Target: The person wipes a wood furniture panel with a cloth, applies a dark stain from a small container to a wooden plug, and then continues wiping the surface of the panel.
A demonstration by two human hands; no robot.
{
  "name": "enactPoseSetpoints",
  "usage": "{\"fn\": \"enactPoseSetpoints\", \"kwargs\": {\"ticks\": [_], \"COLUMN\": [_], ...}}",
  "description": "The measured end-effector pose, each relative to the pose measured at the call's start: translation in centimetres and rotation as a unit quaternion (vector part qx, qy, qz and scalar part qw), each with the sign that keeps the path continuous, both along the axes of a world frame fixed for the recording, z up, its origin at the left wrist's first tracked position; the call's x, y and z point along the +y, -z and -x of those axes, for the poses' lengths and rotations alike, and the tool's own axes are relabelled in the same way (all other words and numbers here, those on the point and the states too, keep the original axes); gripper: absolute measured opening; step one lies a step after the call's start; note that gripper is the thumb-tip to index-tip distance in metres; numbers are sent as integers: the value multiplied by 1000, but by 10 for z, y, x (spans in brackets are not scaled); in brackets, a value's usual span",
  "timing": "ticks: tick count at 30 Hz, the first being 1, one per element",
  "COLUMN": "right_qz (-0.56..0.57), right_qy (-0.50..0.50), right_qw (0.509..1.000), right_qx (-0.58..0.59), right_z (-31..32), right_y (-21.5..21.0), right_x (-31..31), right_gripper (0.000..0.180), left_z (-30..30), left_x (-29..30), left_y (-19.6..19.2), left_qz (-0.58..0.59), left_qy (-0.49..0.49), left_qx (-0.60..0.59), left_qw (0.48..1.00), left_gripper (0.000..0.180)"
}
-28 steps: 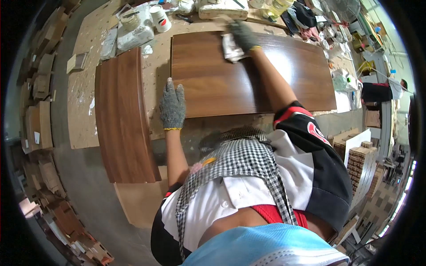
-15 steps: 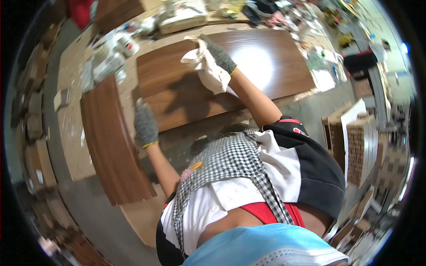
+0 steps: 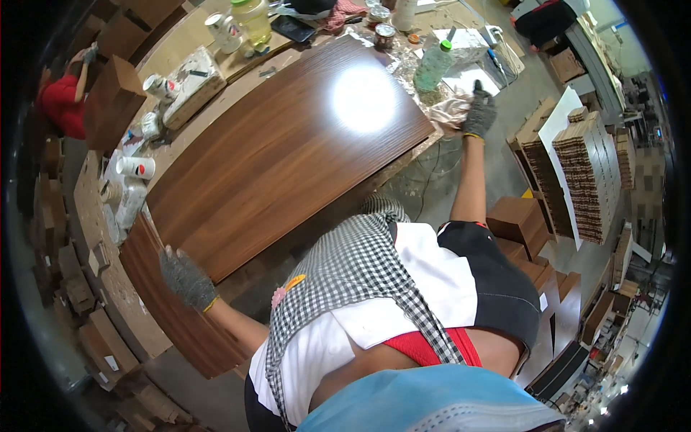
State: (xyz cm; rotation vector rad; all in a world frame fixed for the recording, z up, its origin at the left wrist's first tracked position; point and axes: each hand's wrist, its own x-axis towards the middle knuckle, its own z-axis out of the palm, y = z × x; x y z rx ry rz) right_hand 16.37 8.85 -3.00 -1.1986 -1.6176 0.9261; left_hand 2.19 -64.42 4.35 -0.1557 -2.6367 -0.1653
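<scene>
A large dark brown wood-grain panel (image 3: 288, 158) lies on the work table, with glare on its far right part. My left hand (image 3: 187, 279), in a grey knit glove, is open at the panel's near left corner, above a narrower brown panel (image 3: 155, 288). Out past the large panel's right end, my right hand (image 3: 481, 111), also gloved, is at the table's edge. A crumpled off-white cloth (image 3: 449, 113) is at its inner side, apparently gripped, with one finger pointing up. Its other fingers are partly hidden.
A green-capped bottle (image 3: 434, 66), small jars (image 3: 384, 36) and a dark phone (image 3: 293, 29) stand or lie beyond the panel. White cups (image 3: 135, 168) are at the left. Stacked cardboard (image 3: 579, 173) stands at the right. A co-worker in red (image 3: 63, 104) is far left.
My right hand has swung right with the cloth, from over the large panel to the table's right edge. My left hand is now at the panel's corner, and the view has shifted.
</scene>
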Motion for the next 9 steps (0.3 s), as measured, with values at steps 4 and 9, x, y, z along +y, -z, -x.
{"fn": "enactPoseSetpoints", "kwargs": {"ticks": [4, 9], "right_qz": [-11, -155], "right_qy": [-61, -244], "right_qw": [981, 884], "right_qx": [-186, -367], "right_z": [41, 54], "right_y": [60, 34], "right_x": [1, 14], "right_gripper": [35, 54], "left_z": [14, 12], "left_x": [129, 236], "left_y": [-15, -30], "left_qz": [-38, 8], "left_qy": [151, 249], "left_qx": [45, 0], "left_qw": [987, 968], "left_gripper": [32, 36]}}
